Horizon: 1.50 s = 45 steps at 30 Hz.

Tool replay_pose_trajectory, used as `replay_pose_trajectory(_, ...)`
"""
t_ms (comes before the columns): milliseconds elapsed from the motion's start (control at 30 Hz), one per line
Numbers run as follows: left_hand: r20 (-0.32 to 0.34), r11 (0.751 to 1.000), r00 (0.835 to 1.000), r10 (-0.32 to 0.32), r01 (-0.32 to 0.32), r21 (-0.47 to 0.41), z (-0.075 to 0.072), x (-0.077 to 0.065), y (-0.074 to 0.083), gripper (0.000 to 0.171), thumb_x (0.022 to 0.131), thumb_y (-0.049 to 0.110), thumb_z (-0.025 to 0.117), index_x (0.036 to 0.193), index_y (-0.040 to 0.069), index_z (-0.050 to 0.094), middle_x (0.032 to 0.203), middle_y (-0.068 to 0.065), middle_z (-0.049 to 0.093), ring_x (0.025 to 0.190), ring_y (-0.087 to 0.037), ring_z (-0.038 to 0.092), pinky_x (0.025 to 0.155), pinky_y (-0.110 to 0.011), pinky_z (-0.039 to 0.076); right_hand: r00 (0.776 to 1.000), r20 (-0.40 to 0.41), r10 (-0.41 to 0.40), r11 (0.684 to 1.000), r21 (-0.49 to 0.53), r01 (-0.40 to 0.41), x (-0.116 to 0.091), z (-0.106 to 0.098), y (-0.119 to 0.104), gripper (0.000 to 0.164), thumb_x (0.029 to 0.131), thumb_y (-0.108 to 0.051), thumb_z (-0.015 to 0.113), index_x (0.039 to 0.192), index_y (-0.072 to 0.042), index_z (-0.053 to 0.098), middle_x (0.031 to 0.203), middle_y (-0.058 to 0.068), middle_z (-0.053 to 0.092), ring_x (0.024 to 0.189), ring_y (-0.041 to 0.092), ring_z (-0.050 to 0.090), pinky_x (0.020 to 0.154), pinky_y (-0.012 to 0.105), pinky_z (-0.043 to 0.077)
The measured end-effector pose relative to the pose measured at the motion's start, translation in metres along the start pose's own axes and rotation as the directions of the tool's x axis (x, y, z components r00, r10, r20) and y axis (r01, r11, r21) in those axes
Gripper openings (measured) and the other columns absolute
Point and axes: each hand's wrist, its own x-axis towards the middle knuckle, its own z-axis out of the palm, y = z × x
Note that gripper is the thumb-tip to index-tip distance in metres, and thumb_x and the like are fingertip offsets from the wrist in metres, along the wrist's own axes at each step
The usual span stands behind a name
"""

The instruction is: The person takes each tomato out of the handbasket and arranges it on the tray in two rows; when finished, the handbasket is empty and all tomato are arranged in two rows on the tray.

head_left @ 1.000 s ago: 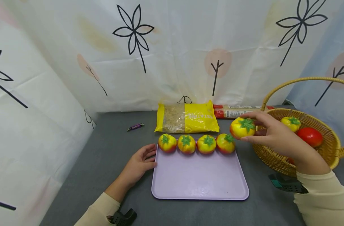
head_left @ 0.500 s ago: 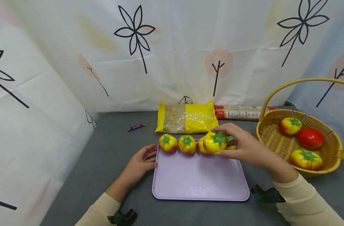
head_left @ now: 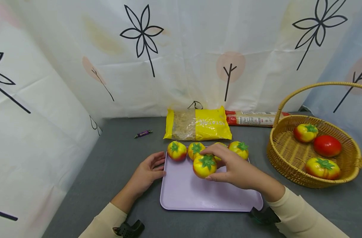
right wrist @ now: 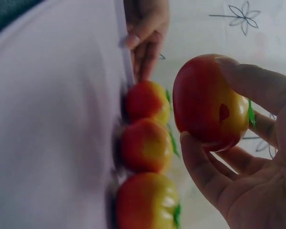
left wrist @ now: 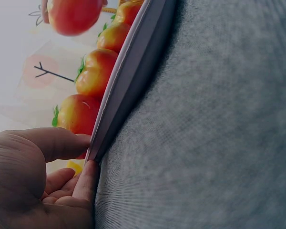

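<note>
one tomato (head_left: 204, 168), pinched in the right hand (head_left: 235, 169) over the tray (head_left: 198, 200): best lower it gently, leaf (head_left: 207, 161) up, steadying the left rim (head_left: 161, 188) with the loosely spread left hand (head_left: 146, 170), without bumping the four tomatoes (head_left: 196, 150) lined up beyond.

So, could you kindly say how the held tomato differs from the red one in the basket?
The held tomato is yellow and red; the red tomato plain red. The held tomato shows green leaves; the red tomato none. The held tomato is over the tray; the red tomato lies in the basket. Both look glossy.
</note>
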Motion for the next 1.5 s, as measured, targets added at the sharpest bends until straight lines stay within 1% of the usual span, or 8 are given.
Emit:
replay_pose_trajectory(267, -0.023, 1.0, 1.0, -0.003, 0.003, 0.007, 0.001, 0.001, -0.001, 0.076, 0.093, -0.01, 0.076, 0.162, -0.003, 0.043, 0.163, -0.021, 0.047, 0.145, -0.036, 0.052, 0.11, -0.038, 0.05, 0.994, 0.104, 0.023, 1.0, -0.018, -0.021, 0.016, 0.028, 0.0, 0.059, 0.095, -0.024, 0.089, 0.147, -0.015, 0.062, 0.143, 0.006, 0.053, 0.121, 0.023, 0.057, 0.095, 0.031, 0.06)
replay_pose_trajectory(567, -0.021, 1.0, 1.0, -0.014, 0.014, 0.004, 0.0, 0.0, 0.0, 0.076, 0.094, -0.009, 0.076, 0.162, -0.002, 0.044, 0.163, -0.019, 0.048, 0.145, -0.035, 0.053, 0.11, -0.037, 0.051, 0.987, 0.161, -0.003, 0.998, -0.061, 0.013, 0.037, 0.051, 0.0, 0.057, 0.095, -0.023, 0.089, 0.145, -0.015, 0.064, 0.139, -0.001, 0.057, 0.112, 0.014, 0.059, 0.092, 0.034, 0.061)
replay_pose_trajectory(700, -0.017, 1.0, 1.0, -0.01, 0.01, 0.009, 0.0, 0.0, 0.001, 0.075, 0.095, -0.008, 0.076, 0.162, -0.002, 0.044, 0.163, -0.019, 0.048, 0.145, -0.035, 0.053, 0.109, -0.037, 0.051, 0.987, 0.161, 0.001, 0.996, -0.087, 0.014, 0.045, 0.06, 0.0, 0.059, 0.094, -0.022, 0.09, 0.145, -0.013, 0.064, 0.14, 0.0, 0.058, 0.111, 0.013, 0.06, 0.094, 0.033, 0.059)
replay_pose_trajectory(833, -0.004, 1.0, 1.0, -0.002, 0.002, 0.01, -0.001, -0.001, 0.001, 0.074, 0.096, -0.007, 0.074, 0.162, -0.002, 0.043, 0.164, -0.021, 0.046, 0.146, -0.037, 0.052, 0.111, -0.039, 0.05, 0.988, 0.157, 0.007, 0.994, -0.111, 0.011, 0.05, 0.065, 0.0, 0.06, 0.093, -0.021, 0.091, 0.146, -0.014, 0.063, 0.14, 0.0, 0.057, 0.115, 0.014, 0.057, 0.098, 0.033, 0.056)
replay_pose_trajectory(967, 0.012, 1.0, 1.0, 0.009, -0.009, 0.009, -0.002, 0.0, 0.001, 0.072, 0.098, -0.007, 0.073, 0.162, -0.003, 0.041, 0.164, -0.023, 0.045, 0.147, -0.037, 0.05, 0.113, -0.04, 0.048, 0.989, 0.144, 0.013, 0.994, -0.105, 0.002, 0.054, 0.07, 0.001, 0.061, 0.092, -0.02, 0.092, 0.145, -0.015, 0.064, 0.136, 0.0, 0.055, 0.114, 0.016, 0.057, 0.097, 0.033, 0.055)
replay_pose_trajectory(1133, 0.021, 1.0, 1.0, 0.02, -0.02, 0.004, -0.003, 0.0, 0.0, 0.07, 0.099, -0.007, 0.07, 0.162, -0.004, 0.041, 0.165, -0.023, 0.044, 0.148, -0.037, 0.049, 0.113, -0.039, 0.048, 0.992, 0.125, -0.015, 0.992, -0.122, 0.031, 0.058, 0.073, 0.001, 0.06, 0.092, -0.018, 0.092, 0.146, -0.013, 0.064, 0.134, 0.0, 0.055, 0.113, 0.016, 0.057, 0.096, 0.033, 0.054)
replay_pose_trajectory(1300, 0.025, 1.0, 0.999, 0.023, -0.023, 0.003, -0.003, 0.0, 0.0, 0.069, 0.1, -0.008, 0.068, 0.162, -0.004, 0.04, 0.165, -0.023, 0.044, 0.148, -0.037, 0.049, 0.113, -0.038, 0.048, 0.992, 0.117, -0.052, 0.989, -0.134, 0.068, 0.06, 0.076, 0.001, 0.059, 0.093, -0.016, 0.091, 0.145, -0.011, 0.065, 0.137, 0.003, 0.057, 0.119, 0.017, 0.058, 0.101, 0.036, 0.053)
replay_pose_trajectory(1500, 0.026, 1.0, 0.999, 0.022, -0.022, 0.007, -0.003, 0.0, -0.002, 0.069, 0.099, -0.008, 0.066, 0.163, -0.004, 0.04, 0.165, -0.023, 0.043, 0.148, -0.037, 0.049, 0.113, -0.039, 0.048, 0.992, 0.116, -0.052, 0.988, -0.141, 0.068, 0.061, 0.08, 0.001, 0.058, 0.094, -0.015, 0.09, 0.146, -0.011, 0.064, 0.141, 0.004, 0.055, 0.124, 0.018, 0.058, 0.104, 0.036, 0.053)
